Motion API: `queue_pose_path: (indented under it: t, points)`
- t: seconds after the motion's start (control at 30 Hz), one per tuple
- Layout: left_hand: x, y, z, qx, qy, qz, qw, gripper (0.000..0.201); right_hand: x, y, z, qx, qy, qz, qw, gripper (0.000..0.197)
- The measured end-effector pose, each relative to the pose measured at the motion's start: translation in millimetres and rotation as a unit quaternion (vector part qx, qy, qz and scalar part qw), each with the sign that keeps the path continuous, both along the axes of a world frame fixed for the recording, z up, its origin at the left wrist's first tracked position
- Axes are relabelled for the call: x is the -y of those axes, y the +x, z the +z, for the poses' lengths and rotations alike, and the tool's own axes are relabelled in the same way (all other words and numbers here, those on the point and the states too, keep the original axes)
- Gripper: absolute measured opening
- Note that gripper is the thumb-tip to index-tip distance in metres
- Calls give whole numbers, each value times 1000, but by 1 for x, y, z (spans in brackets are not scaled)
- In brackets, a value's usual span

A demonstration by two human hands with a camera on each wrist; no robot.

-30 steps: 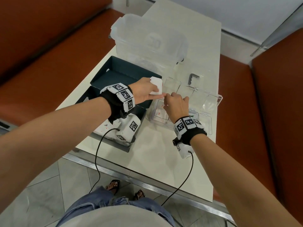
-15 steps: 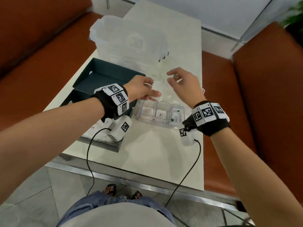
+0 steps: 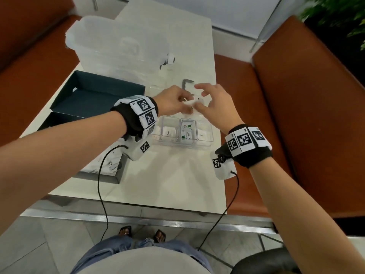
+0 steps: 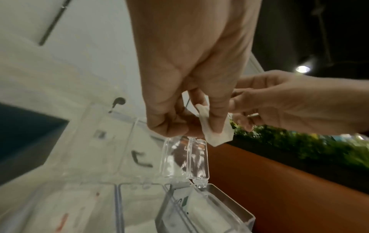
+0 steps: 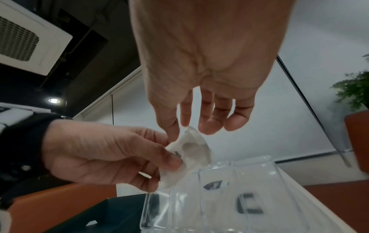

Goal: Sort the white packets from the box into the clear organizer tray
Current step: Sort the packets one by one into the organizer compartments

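Observation:
My left hand (image 3: 185, 102) pinches a small white packet (image 3: 194, 102) between thumb and fingers, above the far side of the clear organizer tray (image 3: 209, 143). The right hand (image 3: 201, 97) hovers just to the right with fingers spread and relaxed. In the right wrist view its thumb tip touches the top edge of the packet (image 5: 191, 151). The left wrist view shows the packet (image 4: 214, 134) hanging from my left fingers (image 4: 216, 119) over the tray (image 4: 229, 206). Several packets lie in the tray's near compartments, two of them printed in green. The dark box (image 3: 94, 95) sits left, with white packets (image 3: 110, 163) in its near half.
A large translucent storage container (image 3: 118, 46) stands at the back of the white table (image 3: 167, 184). The tray's clear hinged lid (image 5: 249, 181) lies open behind it. Orange benches (image 3: 296, 115) flank the table. Wrist cables hang over the near edge.
My left hand carried the packet from the box edge to above the tray. The right hand lifted off the tray and came up beside the packet, fingers spread.

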State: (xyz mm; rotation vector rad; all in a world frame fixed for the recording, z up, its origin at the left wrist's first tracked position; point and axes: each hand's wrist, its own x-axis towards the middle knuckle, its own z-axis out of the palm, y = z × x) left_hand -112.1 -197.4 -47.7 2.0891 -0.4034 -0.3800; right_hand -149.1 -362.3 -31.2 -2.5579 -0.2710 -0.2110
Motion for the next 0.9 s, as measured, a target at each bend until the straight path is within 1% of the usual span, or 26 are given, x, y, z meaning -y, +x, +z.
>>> queue_pose_path:
  t: [0.03,0.07,0.13,0.17,0.23,0.3,0.33,0.37,0.43,0.53,0.67,0.73,0.9]
  points:
    - [4,0,3,17,12,0,1000,23,4,-1,-1,-6,-9,2,1000,34]
    - [8,0,5,23,-1,7,1000,26,8,-2,-2,-11,-6,-7,1000,28]
    - [13,-1,8,6,-91,43,995,30,17,-3,-4,-15,31,-54,998,17]
    - [16,-2,9,-8,-140,62,988,30,22,-5,-6,-25,66,-75,995,13]
    - [21,-2,8,-24,-202,80,976,24,28,-10,-9,-74,183,-95,976,12]
    - [26,-3,6,-14,-220,78,972,15,33,-17,-11,-125,300,-95,941,11]
    - [28,-3,5,-3,-219,77,973,13,35,-19,-12,-133,319,-99,933,13]
    - [30,-3,4,9,-212,76,974,12,37,-20,-13,-130,316,-107,934,15]
    - [35,-4,2,37,-189,60,979,10,43,-19,-14,-91,286,-123,946,19]
    - [44,-7,-1,74,-154,38,985,13,51,-17,-11,-47,252,-113,960,19]
    - [54,-9,-4,83,-149,41,984,11,55,-12,-12,-27,198,-93,976,6]
    - [56,-8,-7,76,-145,60,985,11,59,-7,-16,-29,186,-105,976,8]
    - [50,-5,-11,75,-133,106,983,9,67,7,-35,-81,151,-137,976,7]
